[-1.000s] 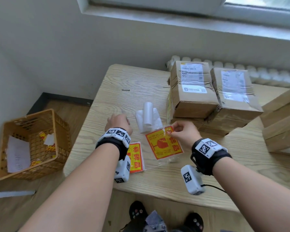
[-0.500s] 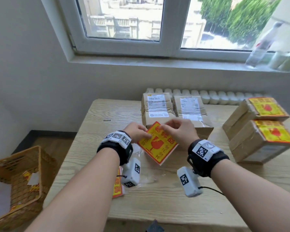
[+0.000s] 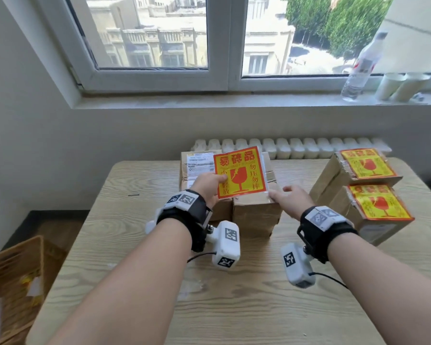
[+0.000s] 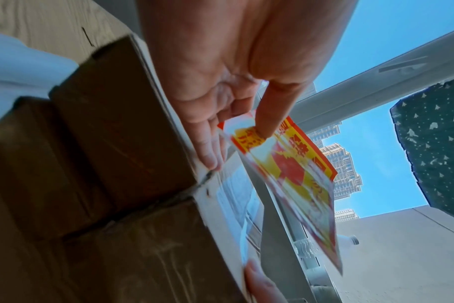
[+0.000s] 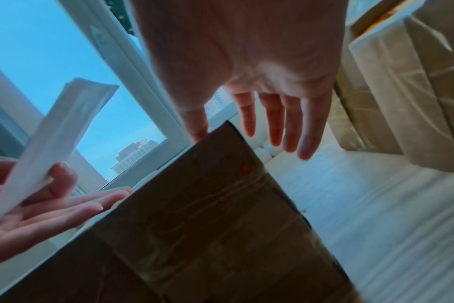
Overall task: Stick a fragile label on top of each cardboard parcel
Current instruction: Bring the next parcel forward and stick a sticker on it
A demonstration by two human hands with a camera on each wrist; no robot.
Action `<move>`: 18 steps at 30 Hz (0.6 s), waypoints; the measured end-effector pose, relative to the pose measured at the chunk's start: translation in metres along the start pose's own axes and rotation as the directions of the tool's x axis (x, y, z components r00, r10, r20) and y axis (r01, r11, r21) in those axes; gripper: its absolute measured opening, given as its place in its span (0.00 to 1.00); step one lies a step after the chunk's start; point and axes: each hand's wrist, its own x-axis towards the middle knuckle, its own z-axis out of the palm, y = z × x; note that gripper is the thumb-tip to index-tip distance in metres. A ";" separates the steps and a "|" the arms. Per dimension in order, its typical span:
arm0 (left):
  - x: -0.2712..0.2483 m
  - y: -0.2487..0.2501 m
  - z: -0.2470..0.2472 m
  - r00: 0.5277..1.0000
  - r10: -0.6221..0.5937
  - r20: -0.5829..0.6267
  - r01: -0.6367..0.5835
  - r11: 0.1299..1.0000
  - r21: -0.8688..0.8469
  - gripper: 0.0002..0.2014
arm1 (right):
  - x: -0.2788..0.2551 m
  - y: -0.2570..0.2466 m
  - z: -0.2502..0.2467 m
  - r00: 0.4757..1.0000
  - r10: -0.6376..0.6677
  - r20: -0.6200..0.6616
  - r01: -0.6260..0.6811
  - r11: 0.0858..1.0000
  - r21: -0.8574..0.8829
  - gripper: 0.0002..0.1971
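Note:
A yellow and red fragile label (image 3: 239, 171) hangs tilted above two unlabelled cardboard parcels at the table's back centre, the left parcel (image 3: 197, 165) and the right parcel (image 3: 256, 212). My left hand (image 3: 209, 185) pinches the label's left edge; in the left wrist view the thumb lies on the label (image 4: 293, 170). My right hand (image 3: 291, 199) is open with spread fingers (image 5: 270, 123) and holds nothing. Its thumb is at the near top edge of the right parcel (image 5: 208, 205). The label's white back (image 5: 52, 139) shows in the right wrist view.
Two stacked parcels at the right carry fragile labels, the upper one (image 3: 366, 165) and the lower one (image 3: 378, 204). A wicker basket (image 3: 13, 282) stands on the floor left of the wooden table (image 3: 234, 307). A bottle (image 3: 361, 68) and paper cups (image 3: 398, 85) stand on the windowsill.
The label has risen from near the table to above the two parcels. My right hand has let go of it and opened; my left hand now holds it alone.

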 end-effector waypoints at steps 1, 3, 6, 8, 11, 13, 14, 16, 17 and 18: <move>0.003 0.002 0.007 1.000 0.001 0.000 -0.001 1.000 -0.005 0.15 | 0.002 0.003 0.000 0.997 0.034 0.065 -0.038 0.997 0.069 0.37; 0.007 0.004 0.017 1.000 0.004 -0.010 -0.004 1.000 0.001 0.14 | 0.007 0.010 0.003 0.971 0.098 0.216 -0.147 0.964 0.222 0.42; 0.016 0.004 0.025 0.998 0.030 -0.060 -0.028 0.999 0.034 0.14 | 0.013 0.019 0.007 0.917 0.094 0.387 -0.240 0.906 0.348 0.40; 0.022 0.004 0.026 0.994 0.051 -0.093 -0.045 0.996 0.073 0.14 | 0.014 0.018 0.006 0.921 0.045 0.386 -0.214 0.888 0.407 0.31; 0.024 0.006 0.030 0.990 0.064 -0.124 -0.048 0.990 0.130 0.13 | 0.017 0.015 0.004 0.947 0.007 0.321 -0.149 0.894 0.422 0.22; 0.025 0.005 0.031 0.986 0.077 -0.151 -0.052 0.986 0.161 0.14 | 0.016 0.012 0.001 0.947 -0.006 0.320 -0.136 0.899 0.417 0.18; 0.025 0.004 0.033 0.983 0.078 -0.164 -0.049 0.983 0.174 0.14 | 0.016 0.012 -0.002 0.948 -0.013 0.317 -0.128 0.899 0.420 0.15; 0.024 0.005 0.036 0.980 0.081 -0.182 -0.045 0.980 0.196 0.12 | 0.015 0.010 -0.008 0.951 -0.018 0.310 -0.126 0.889 0.441 0.10; 0.022 0.006 0.039 0.980 0.079 -0.181 -0.045 0.981 0.188 0.11 | 0.012 0.011 -0.011 0.951 -0.020 0.307 -0.127 0.883 0.451 0.10; 0.020 0.007 0.043 0.982 0.075 -0.173 -0.045 0.984 0.172 0.10 | 0.011 0.014 -0.013 0.954 -0.025 0.300 -0.123 0.878 0.464 0.12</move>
